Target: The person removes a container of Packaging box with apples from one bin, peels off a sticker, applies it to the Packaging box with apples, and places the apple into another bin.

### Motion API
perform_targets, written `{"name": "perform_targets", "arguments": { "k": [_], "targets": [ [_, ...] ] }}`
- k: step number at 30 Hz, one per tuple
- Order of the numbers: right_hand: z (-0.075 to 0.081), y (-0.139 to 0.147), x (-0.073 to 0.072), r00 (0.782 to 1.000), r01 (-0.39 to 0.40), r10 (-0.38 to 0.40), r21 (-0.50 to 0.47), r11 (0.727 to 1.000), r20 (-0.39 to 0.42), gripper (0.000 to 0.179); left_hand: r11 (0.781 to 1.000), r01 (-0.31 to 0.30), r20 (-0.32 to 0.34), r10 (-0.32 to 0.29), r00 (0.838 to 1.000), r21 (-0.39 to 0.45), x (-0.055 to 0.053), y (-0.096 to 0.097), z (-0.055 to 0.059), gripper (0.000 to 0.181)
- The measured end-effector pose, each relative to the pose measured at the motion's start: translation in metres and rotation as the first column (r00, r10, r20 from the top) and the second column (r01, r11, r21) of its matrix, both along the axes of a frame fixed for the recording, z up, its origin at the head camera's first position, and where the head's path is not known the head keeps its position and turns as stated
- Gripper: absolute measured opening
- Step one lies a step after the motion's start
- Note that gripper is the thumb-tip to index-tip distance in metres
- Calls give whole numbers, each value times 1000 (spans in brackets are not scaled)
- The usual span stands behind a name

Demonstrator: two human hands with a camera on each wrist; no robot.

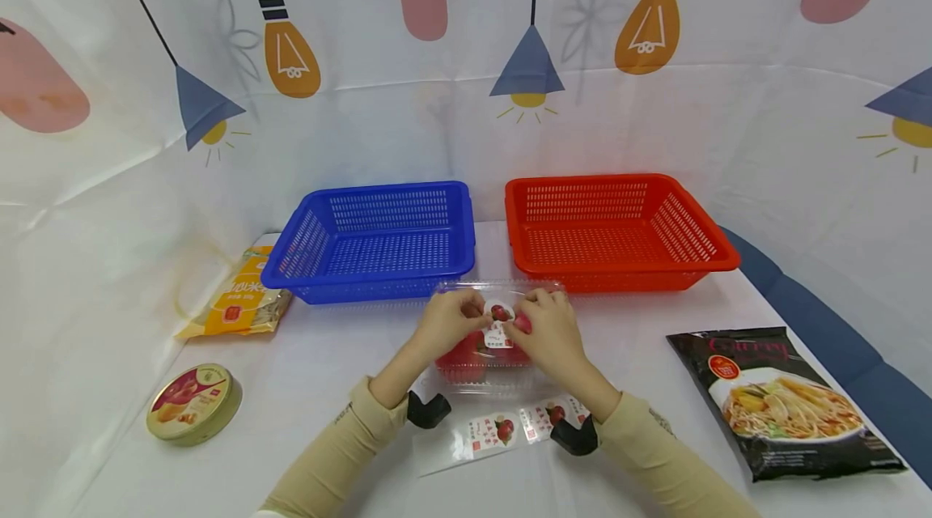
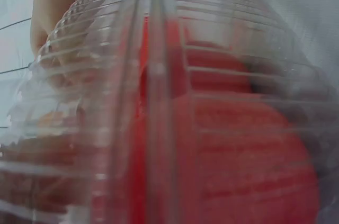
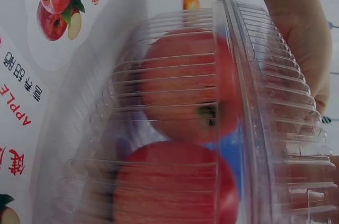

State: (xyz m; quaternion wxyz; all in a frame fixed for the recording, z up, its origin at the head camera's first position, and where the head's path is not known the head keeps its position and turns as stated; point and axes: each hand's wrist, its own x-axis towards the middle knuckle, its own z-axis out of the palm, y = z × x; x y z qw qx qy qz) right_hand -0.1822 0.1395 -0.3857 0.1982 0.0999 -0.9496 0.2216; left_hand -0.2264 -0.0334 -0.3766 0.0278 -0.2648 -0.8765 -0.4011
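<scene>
A clear plastic clamshell box (image 1: 466, 376) with red apples (image 3: 190, 83) inside sits on the table, its lid down. Over the lid is a white apple sticker (image 1: 498, 333) with a round printed top. My left hand (image 1: 453, 327) pinches the sticker's left edge between thumb and forefinger. From the other side, my right hand (image 1: 552, 338) pinches its right edge, fingers bent close over the lid. The ribbed box side (image 2: 238, 128) fills the left wrist view, blurred, with red fruit behind it.
In front of the box lies a sheet of apple stickers (image 1: 489, 437). Behind stand a blue basket (image 1: 367, 289) and a red basket (image 1: 626, 279). A yellow food bag (image 1: 243, 295) and round tin (image 1: 192, 405) are left; a black noodle packet (image 1: 786, 413) is right.
</scene>
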Motion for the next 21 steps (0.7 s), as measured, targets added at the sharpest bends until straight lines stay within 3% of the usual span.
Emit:
{"name": "perform_targets", "arguments": {
  "k": [6, 11, 16, 21],
  "targets": [
    [-2, 0, 0, 1000, 12, -11, 56, 998, -18, 18, 996, -20, -99, 11, 995, -88, 4, 1, -4, 16],
    [-3, -1, 1, 1000, 25, -25, 78, 997, 4, 30, 975, -82, -215, 37, 976, -207, 5, 3, -6, 26],
    [-3, -1, 1, 999, 31, -34, 79, 996, 32, 44, 952, -126, -230, 61, 971, -278, 8, 3, -5, 36],
    [-4, -2, -1, 999, 22, -24, 92, 996, 21, 34, 935, -118, -236, 39, 971, -334, 10, 2, -2, 49]
  ]
}}
